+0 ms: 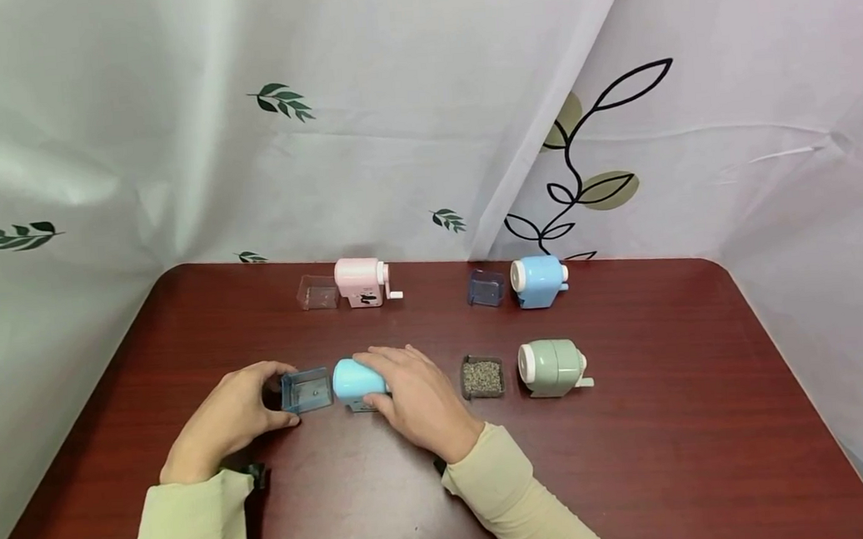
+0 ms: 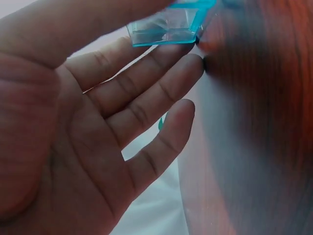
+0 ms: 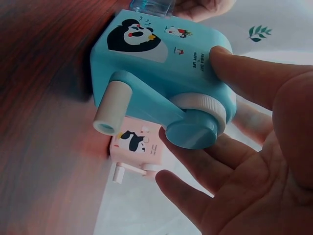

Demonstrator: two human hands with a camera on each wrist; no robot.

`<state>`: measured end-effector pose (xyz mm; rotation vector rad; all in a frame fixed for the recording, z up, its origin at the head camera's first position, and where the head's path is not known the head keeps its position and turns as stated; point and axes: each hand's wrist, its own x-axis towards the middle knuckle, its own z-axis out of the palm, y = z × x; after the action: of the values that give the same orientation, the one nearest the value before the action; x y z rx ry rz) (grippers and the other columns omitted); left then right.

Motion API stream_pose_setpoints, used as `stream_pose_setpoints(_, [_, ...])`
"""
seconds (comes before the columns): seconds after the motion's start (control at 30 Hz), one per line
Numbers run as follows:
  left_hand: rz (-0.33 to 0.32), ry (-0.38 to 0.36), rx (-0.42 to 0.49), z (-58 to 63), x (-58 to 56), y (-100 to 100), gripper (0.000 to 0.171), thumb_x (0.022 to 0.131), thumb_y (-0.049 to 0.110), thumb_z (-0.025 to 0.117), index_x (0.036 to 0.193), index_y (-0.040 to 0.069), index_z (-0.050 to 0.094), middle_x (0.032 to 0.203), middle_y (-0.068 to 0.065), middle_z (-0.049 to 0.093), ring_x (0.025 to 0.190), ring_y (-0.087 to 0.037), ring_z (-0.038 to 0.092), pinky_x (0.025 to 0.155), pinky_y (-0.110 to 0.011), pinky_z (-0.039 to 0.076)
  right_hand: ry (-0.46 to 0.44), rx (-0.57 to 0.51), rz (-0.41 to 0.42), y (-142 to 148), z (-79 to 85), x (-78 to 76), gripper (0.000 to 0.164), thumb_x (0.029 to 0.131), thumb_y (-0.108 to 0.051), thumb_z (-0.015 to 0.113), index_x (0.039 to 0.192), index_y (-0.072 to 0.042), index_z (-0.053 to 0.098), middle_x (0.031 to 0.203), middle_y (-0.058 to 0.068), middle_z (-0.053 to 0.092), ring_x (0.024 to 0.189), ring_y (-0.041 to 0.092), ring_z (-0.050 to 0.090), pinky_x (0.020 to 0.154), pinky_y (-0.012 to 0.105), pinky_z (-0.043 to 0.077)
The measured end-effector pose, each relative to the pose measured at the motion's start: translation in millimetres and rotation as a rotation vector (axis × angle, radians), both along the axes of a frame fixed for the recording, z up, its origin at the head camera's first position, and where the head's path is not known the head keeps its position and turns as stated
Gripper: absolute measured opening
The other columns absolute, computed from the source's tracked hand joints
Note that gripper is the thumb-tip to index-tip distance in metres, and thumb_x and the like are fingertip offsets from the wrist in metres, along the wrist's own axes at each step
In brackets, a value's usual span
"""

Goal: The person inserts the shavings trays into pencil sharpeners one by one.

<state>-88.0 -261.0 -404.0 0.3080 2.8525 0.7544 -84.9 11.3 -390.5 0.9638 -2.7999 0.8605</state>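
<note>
Turquoise sharpener (image 1: 354,378) on the red-brown table (image 1: 663,470), and the right hand (image 1: 418,396) has it gripped, thumb on the printed side — the far fingers partly lost behind the body. Its crank (image 3: 146,96) hides under that hand from the head view; only the right wrist view brings it out. Just beside it, the left hand (image 1: 227,416) pinches a clear blue tray (image 1: 309,392) by the outer end — whether that touches the table, I can't tell. Left wrist view: thumb across the tray, top edge cutting it off.
</note>
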Motion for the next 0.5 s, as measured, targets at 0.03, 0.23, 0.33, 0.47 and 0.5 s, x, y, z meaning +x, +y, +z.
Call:
stream_pose_setpoints(0.03, [-0.002,0.004,-0.001,0.1,0.0,0.0,0.057,0.069,0.016,0.092,0.119,0.003,0.067,0.096,-0.004,0.068,0.084,-0.019,0.061,0.073,-0.038,0.05,0.0,-0.001,0.001,0.1,-0.1,-0.3,0.05,0.091,-0.024,0.076,0.138,-0.015,0.061,0.138,0.006,0.061,0.13,0.02,0.055,0.114,0.046,0.035])
stream_pose_setpoints(0.23, [-0.011,0.009,0.006,2.1,-1.1,0.1,0.055,0.072,0.01,0.089,0.121,0.002,0.066,0.097,-0.004,0.069,0.084,-0.018,0.063,0.073,-0.038,0.051,-0.009,-0.022,0.007,0.6,-0.7,-1.5,0.05,0.091,-0.023,0.076,0.138,-0.014,0.061,0.138,0.007,0.062,0.13,0.019,0.055,0.114,0.044,0.036])
stream_pose_setpoints(0.33, [-0.02,0.006,0.018,2.8,-1.4,2.4,0.055,0.072,0.01,0.089,0.122,0.002,0.066,0.098,-0.005,0.069,0.086,-0.019,0.064,0.074,-0.039,0.052,-0.015,-0.031,0.01,0.9,-0.9,-2.1,0.05,0.091,-0.023,0.076,0.138,-0.014,0.061,0.138,0.007,0.062,0.129,0.02,0.056,0.113,0.041,0.037])
stream_pose_setpoints(0.47, [-0.034,-0.004,0.045,2.7,0.0,7.0,0.056,0.071,0.011,0.091,0.121,0.002,0.067,0.098,-0.005,0.07,0.086,-0.019,0.065,0.075,-0.04,0.052,-0.027,-0.045,0.011,1.6,-1.3,-2.1,0.049,0.091,-0.023,0.076,0.137,-0.014,0.062,0.138,0.007,0.062,0.127,0.021,0.057,0.109,0.037,0.042])
stream_pose_setpoints(0.5, [-0.036,-0.009,0.051,2.3,0.3,8.0,0.056,0.071,0.011,0.091,0.121,0.002,0.066,0.098,-0.006,0.07,0.087,-0.019,0.065,0.075,-0.04,0.053,-0.031,-0.048,0.011,1.6,-1.3,-1.8,0.049,0.091,-0.023,0.076,0.137,-0.014,0.062,0.137,0.007,0.062,0.127,0.021,0.057,0.107,0.037,0.043])
